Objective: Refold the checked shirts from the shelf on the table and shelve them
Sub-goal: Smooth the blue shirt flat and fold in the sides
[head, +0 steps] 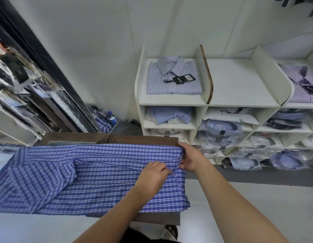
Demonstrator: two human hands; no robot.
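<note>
Left hand (154, 174) and right hand (189, 158), nearly touching, are pinching blue checked shirt (99, 172) centre-right; uneven tugging is risking skew.

White wall (92, 50), pale floor (248, 193), dark slanting frame (47, 57) at left

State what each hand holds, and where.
Both hold the blue checked shirt: left hand pinches fabric near the end beside the shelf; right hand grips that end's bunched edge.

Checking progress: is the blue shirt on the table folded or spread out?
Spread out: the shirt covers the table; left hand and right hand pinch one end.
</note>
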